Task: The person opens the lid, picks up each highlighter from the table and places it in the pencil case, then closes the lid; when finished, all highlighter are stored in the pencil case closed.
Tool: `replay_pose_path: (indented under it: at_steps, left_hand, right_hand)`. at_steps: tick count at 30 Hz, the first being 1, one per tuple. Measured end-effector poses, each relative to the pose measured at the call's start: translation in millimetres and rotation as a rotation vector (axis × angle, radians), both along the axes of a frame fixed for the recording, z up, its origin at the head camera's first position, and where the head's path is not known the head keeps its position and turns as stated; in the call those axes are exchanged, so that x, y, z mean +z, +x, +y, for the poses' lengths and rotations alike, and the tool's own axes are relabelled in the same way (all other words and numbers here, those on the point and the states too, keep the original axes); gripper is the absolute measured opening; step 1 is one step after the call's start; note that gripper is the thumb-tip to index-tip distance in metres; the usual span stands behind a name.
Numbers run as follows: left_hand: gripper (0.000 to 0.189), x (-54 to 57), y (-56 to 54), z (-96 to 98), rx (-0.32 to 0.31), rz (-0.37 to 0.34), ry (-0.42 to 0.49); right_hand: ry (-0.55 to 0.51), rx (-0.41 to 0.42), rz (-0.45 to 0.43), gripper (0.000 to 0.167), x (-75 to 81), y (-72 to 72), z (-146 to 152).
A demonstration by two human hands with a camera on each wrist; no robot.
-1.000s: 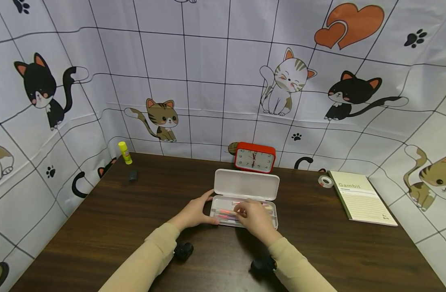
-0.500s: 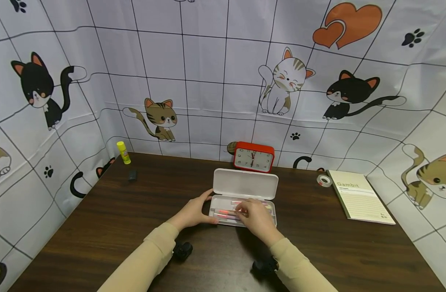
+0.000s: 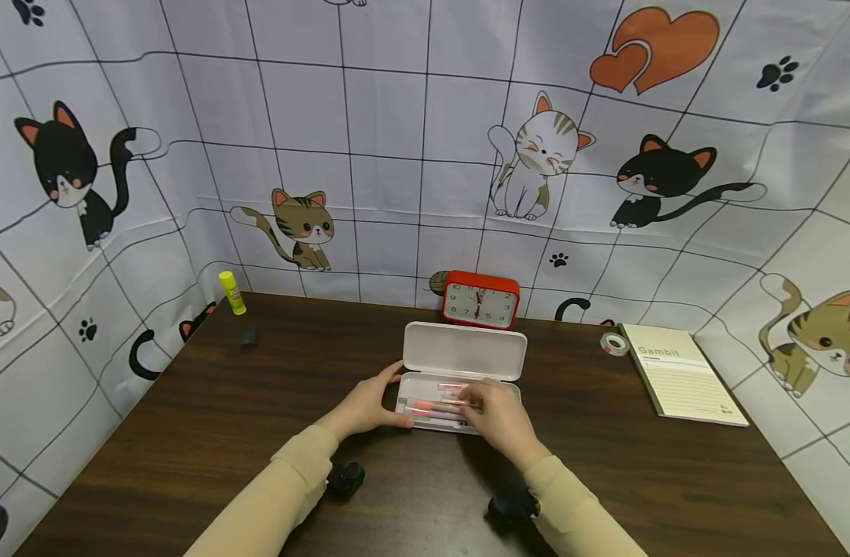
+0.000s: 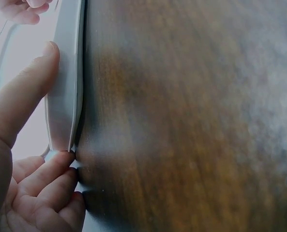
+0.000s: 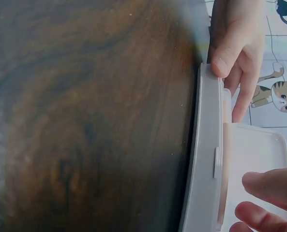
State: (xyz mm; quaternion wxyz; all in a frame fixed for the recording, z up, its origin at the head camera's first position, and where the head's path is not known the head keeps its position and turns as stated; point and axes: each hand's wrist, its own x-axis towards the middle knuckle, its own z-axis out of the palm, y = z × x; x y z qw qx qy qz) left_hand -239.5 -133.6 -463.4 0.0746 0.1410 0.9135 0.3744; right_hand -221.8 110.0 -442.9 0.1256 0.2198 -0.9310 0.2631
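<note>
A white pencil case (image 3: 464, 352) lies with its lid raised in the middle of the table. Several pens (image 3: 435, 412), pink, orange and purple, lie in its tray. My left hand (image 3: 366, 404) grips the case's left end, thumb on the front wall (image 4: 65, 111) and curled fingers around the end. Over the right half of the tray is my right hand (image 3: 501, 418), its fingertips close to the pens' right ends. In the right wrist view, the thumb and fingers (image 5: 269, 186) stand apart with nothing between them, and a peach-coloured pen (image 5: 225, 169) runs along the front wall.
A red alarm clock (image 3: 480, 300) stands right behind the lid. A notepad (image 3: 682, 375) and a tape roll (image 3: 614, 344) lie at the right. A yellow glue stick (image 3: 233, 292) and a small dark block (image 3: 249, 336) are at the back left.
My right hand has drawn slightly to the right over the tray, showing more of the pens. The left hand keeps its hold on the case. The head view has shifted a little.
</note>
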Motion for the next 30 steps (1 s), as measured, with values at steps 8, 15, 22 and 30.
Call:
replay_pose_path:
  at_steps: [8,15,22,30]
  left_hand:
    - [0.104,-1.1,0.9,1.2,-0.006,0.006,0.013]
    - [0.104,0.1,1.6,0.8,-0.006,-0.005,0.015]
    - [0.104,0.2,1.8,0.0,-0.005,0.003,0.007]
    - [0.105,0.3,0.7,0.1,-0.005,0.006,0.014]
  right_hand:
    - [-0.019,-0.029,-0.014,0.007,-4.1,2.1,10.0]
    - [-0.062,-0.066,-0.036,0.009,-6.9,3.5,26.6]
    - [-0.077,-0.099,-0.034,0.013,-9.0,2.6,44.3]
    - [-0.114,-0.137,-0.008,0.018,-10.8,2.0,61.4]
